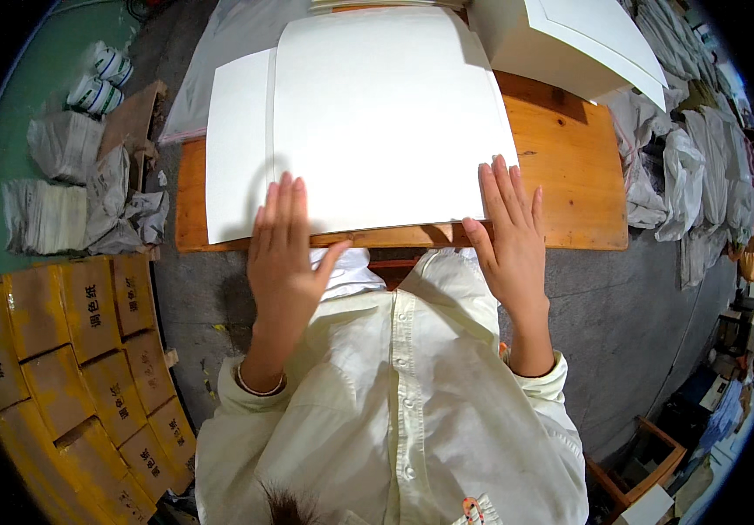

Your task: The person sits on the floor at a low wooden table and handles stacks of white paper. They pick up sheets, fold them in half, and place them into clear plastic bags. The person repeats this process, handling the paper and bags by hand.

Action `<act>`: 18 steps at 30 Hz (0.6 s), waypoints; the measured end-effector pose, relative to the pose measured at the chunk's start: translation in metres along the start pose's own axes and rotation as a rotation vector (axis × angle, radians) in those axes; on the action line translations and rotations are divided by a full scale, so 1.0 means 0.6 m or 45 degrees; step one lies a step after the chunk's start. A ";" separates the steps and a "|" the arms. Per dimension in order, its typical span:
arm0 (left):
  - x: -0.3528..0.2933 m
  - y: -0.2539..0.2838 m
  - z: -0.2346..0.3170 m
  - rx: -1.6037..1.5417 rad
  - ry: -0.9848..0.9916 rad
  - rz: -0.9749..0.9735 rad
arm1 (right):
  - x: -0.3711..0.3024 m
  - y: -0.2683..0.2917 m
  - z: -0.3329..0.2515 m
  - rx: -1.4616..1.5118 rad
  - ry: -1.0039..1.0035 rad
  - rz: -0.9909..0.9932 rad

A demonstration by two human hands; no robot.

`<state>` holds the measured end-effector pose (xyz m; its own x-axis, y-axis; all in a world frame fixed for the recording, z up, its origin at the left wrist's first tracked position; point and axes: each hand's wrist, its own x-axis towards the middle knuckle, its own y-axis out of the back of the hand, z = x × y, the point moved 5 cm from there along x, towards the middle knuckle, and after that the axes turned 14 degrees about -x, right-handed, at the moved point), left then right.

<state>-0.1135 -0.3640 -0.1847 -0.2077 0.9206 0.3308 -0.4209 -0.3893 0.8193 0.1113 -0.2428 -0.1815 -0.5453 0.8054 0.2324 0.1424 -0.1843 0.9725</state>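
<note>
A large white board (386,122) lies on the wooden table (569,166) in front of me. Along its left side runs a narrower white panel (235,149), set off by a thin grey line; I cannot tell whether it is a fold or a second sheet. My left hand (285,249) is open over the near edge, fingers stretched onto the white surface close to that line. At the near right corner, my right hand (513,236) lies flat with fingers spread, its fingertips at the board's right edge. Neither hand grips anything.
A white box-like stack (578,44) stands on the table's far right. Clear plastic sheeting (193,96) hangs at the far left. Taped brown cartons (88,367) are piled at lower left, wrapped paper bundles (45,214) above them. Grey plastic bags (683,184) crowd the right.
</note>
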 end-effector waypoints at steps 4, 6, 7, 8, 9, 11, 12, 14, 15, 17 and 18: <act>-0.012 0.009 -0.027 0.123 0.104 0.030 | -0.001 0.001 0.000 -0.061 0.011 -0.001; -0.011 0.020 -0.027 0.220 0.044 0.050 | -0.003 0.005 0.000 -0.095 0.031 0.003; -0.010 0.025 -0.025 0.265 0.013 0.066 | -0.005 0.008 0.000 -0.117 0.042 0.009; -0.012 0.029 -0.021 0.257 -0.034 0.091 | -0.008 0.013 -0.002 -0.137 0.055 0.001; -0.013 0.033 -0.016 0.250 -0.083 0.122 | -0.011 0.018 -0.003 -0.158 0.068 -0.002; -0.014 0.048 0.000 0.173 -0.174 0.220 | -0.010 0.034 -0.015 -0.134 0.140 -0.011; -0.016 0.055 0.005 0.135 -0.199 0.242 | -0.007 0.051 -0.028 -0.030 0.228 0.027; -0.019 0.071 0.013 0.061 -0.246 0.286 | 0.009 0.081 -0.051 0.083 0.433 0.043; -0.020 0.083 0.017 0.053 -0.352 0.332 | 0.016 0.087 -0.056 0.082 0.504 0.063; -0.026 0.109 0.009 -0.308 -0.276 0.557 | 0.039 0.098 -0.059 0.080 0.647 0.100; -0.032 0.118 0.000 -0.483 -0.227 0.669 | 0.060 0.113 -0.057 0.110 0.650 0.129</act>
<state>-0.1395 -0.4092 -0.1328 -0.3342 0.5842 0.7396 -0.5918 -0.7408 0.3177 0.0731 -0.2457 -0.1068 -0.8553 0.4047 0.3236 0.2710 -0.1828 0.9450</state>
